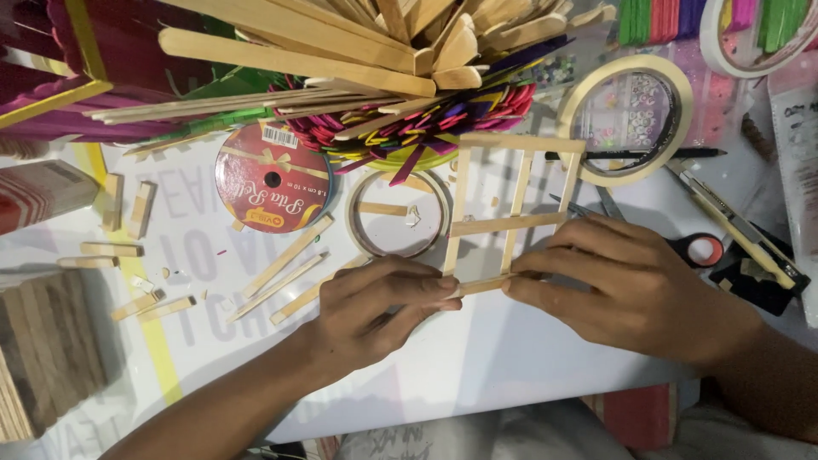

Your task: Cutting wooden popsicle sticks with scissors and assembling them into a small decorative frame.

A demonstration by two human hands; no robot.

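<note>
Two hands work a small frame [511, 213] of plain wooden sticks on a white table [477, 358]. Frame: pale bare wood, flat on the table, ladder-like grid; three long uprights, crossbars at top, middle and bottom, slightly skewed, not square. It sits at centre, just below a big heap of sticks [383, 60], natural ones on top, coloured ones underneath.

Left hand [375, 307]: fingers stretched out and close together, tips pressing the bottom crossbar near its left end, thumb tucked under. Right hand [630, 290]: fingers curled and bunched, tips pinching the same crossbar near its right end; palm covers part of a pair of scissors [703, 250] with a red-lined handle loop.

Around it: a clear tape ring [399, 213] touches the frame's left upright, a short stick lying inside it. A red ribbon spool [271, 179] lies left of that. A masking tape roll [626, 119] sits just right of the frame's top, a black pen [682, 153] across it. A yellow utility knife [737, 226] lies further right. Loose cut stick pieces [285, 264] are scattered to the left, near a block of stacked wood [43, 349] at the table edge
</note>
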